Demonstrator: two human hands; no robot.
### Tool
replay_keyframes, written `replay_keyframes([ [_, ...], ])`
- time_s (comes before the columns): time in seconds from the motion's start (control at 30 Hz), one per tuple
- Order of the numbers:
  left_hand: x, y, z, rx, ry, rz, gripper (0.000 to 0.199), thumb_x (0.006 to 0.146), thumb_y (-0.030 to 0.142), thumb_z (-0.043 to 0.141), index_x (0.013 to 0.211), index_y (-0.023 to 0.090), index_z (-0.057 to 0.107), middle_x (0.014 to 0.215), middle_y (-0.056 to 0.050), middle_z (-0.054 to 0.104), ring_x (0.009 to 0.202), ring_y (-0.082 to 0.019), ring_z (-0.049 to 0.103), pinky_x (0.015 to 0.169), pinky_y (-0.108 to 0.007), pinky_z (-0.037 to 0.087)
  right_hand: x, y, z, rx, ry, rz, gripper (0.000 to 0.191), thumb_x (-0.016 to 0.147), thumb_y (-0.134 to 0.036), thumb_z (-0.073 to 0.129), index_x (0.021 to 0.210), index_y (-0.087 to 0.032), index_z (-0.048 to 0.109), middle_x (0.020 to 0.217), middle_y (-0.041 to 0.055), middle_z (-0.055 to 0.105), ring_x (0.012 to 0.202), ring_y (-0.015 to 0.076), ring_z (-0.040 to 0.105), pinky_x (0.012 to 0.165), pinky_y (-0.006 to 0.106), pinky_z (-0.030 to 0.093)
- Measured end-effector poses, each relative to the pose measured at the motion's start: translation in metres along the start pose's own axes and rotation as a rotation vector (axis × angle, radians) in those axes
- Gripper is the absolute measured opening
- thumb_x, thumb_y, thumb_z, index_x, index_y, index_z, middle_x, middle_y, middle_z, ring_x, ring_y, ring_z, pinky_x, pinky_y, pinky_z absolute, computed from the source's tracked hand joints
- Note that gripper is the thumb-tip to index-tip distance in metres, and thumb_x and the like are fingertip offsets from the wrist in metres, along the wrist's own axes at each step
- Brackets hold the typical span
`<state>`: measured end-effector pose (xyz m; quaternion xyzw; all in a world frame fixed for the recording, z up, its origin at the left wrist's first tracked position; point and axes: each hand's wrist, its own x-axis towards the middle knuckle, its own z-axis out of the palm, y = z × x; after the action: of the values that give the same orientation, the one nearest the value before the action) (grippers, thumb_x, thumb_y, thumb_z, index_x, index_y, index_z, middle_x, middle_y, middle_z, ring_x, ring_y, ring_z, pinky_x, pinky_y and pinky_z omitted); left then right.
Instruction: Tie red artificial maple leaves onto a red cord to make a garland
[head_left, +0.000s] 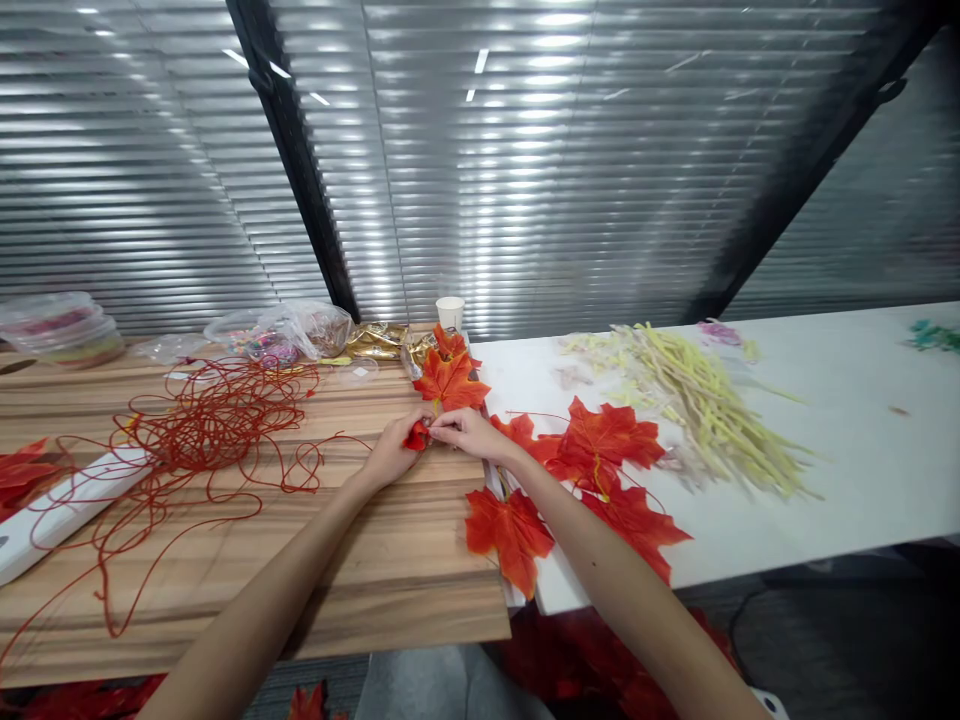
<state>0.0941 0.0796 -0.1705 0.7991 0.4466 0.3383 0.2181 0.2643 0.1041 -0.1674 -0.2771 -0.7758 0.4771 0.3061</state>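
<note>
My left hand (396, 448) is closed on a small red leaf (416, 436) above the right part of the wooden table. Close against it, my right hand (465, 436) pinches at the leaf's edge; what lies between its fingertips is too small to make out. Orange-red maple leaves (450, 382) stand just behind my hands. More red leaves (600, 440) lie to the right under and beside my right forearm, and one leaf (511, 535) hangs over the seam between the tables. A thin red cord runs from the left toward my left hand.
A tangle of red cord (217, 420) covers the left of the wooden table (420, 590), partly over a white power strip (82, 505). Plastic bags, tubs (60, 330) and a paper cup (450, 312) line the back. Yellow strips (697, 400) lie on the white table (862, 430).
</note>
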Motion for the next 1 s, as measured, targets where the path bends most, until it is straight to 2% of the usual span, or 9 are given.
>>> replay_keyframes([
  [0.33, -0.0008, 0.0027, -0.0010, 0.018, -0.012, -0.019, 0.023, 0.075, 0.015, 0.045, 0.094, 0.017, 0.057, 0.090, -0.005, 0.064, 0.081, -0.017, 0.058, 0.073, -0.026, 0.043, 0.0007, -0.0009, 0.0000, -0.042, 0.007, 0.011, 0.031, 0.080, -0.039, 0.049, 0.071, -0.012, 0.060, 0.061, -0.0014, 0.048, 0.056, 0.0085, 0.038, 0.052, 0.020, 0.029],
  [0.57, -0.0012, 0.0019, -0.0016, 0.017, -0.038, 0.022, 0.023, 0.076, 0.014, 0.044, 0.095, 0.017, 0.057, 0.096, -0.006, 0.064, 0.086, -0.017, 0.058, 0.078, -0.026, 0.042, 0.0023, 0.0035, 0.0004, -0.040, 0.005, 0.003, 0.029, 0.079, -0.037, 0.050, 0.073, -0.012, 0.062, 0.063, -0.0002, 0.053, 0.056, 0.0089, 0.041, 0.054, 0.021, 0.032],
  [1.0, -0.0007, 0.0032, -0.0014, 0.032, -0.050, 0.021, 0.027, 0.075, 0.013, 0.043, 0.098, 0.017, 0.057, 0.097, -0.006, 0.065, 0.088, -0.018, 0.059, 0.077, -0.027, 0.042, 0.0011, 0.0019, 0.0004, -0.030, 0.004, -0.031, 0.028, 0.080, -0.036, 0.050, 0.073, -0.012, 0.062, 0.066, 0.0005, 0.056, 0.060, 0.0097, 0.044, 0.056, 0.021, 0.033],
])
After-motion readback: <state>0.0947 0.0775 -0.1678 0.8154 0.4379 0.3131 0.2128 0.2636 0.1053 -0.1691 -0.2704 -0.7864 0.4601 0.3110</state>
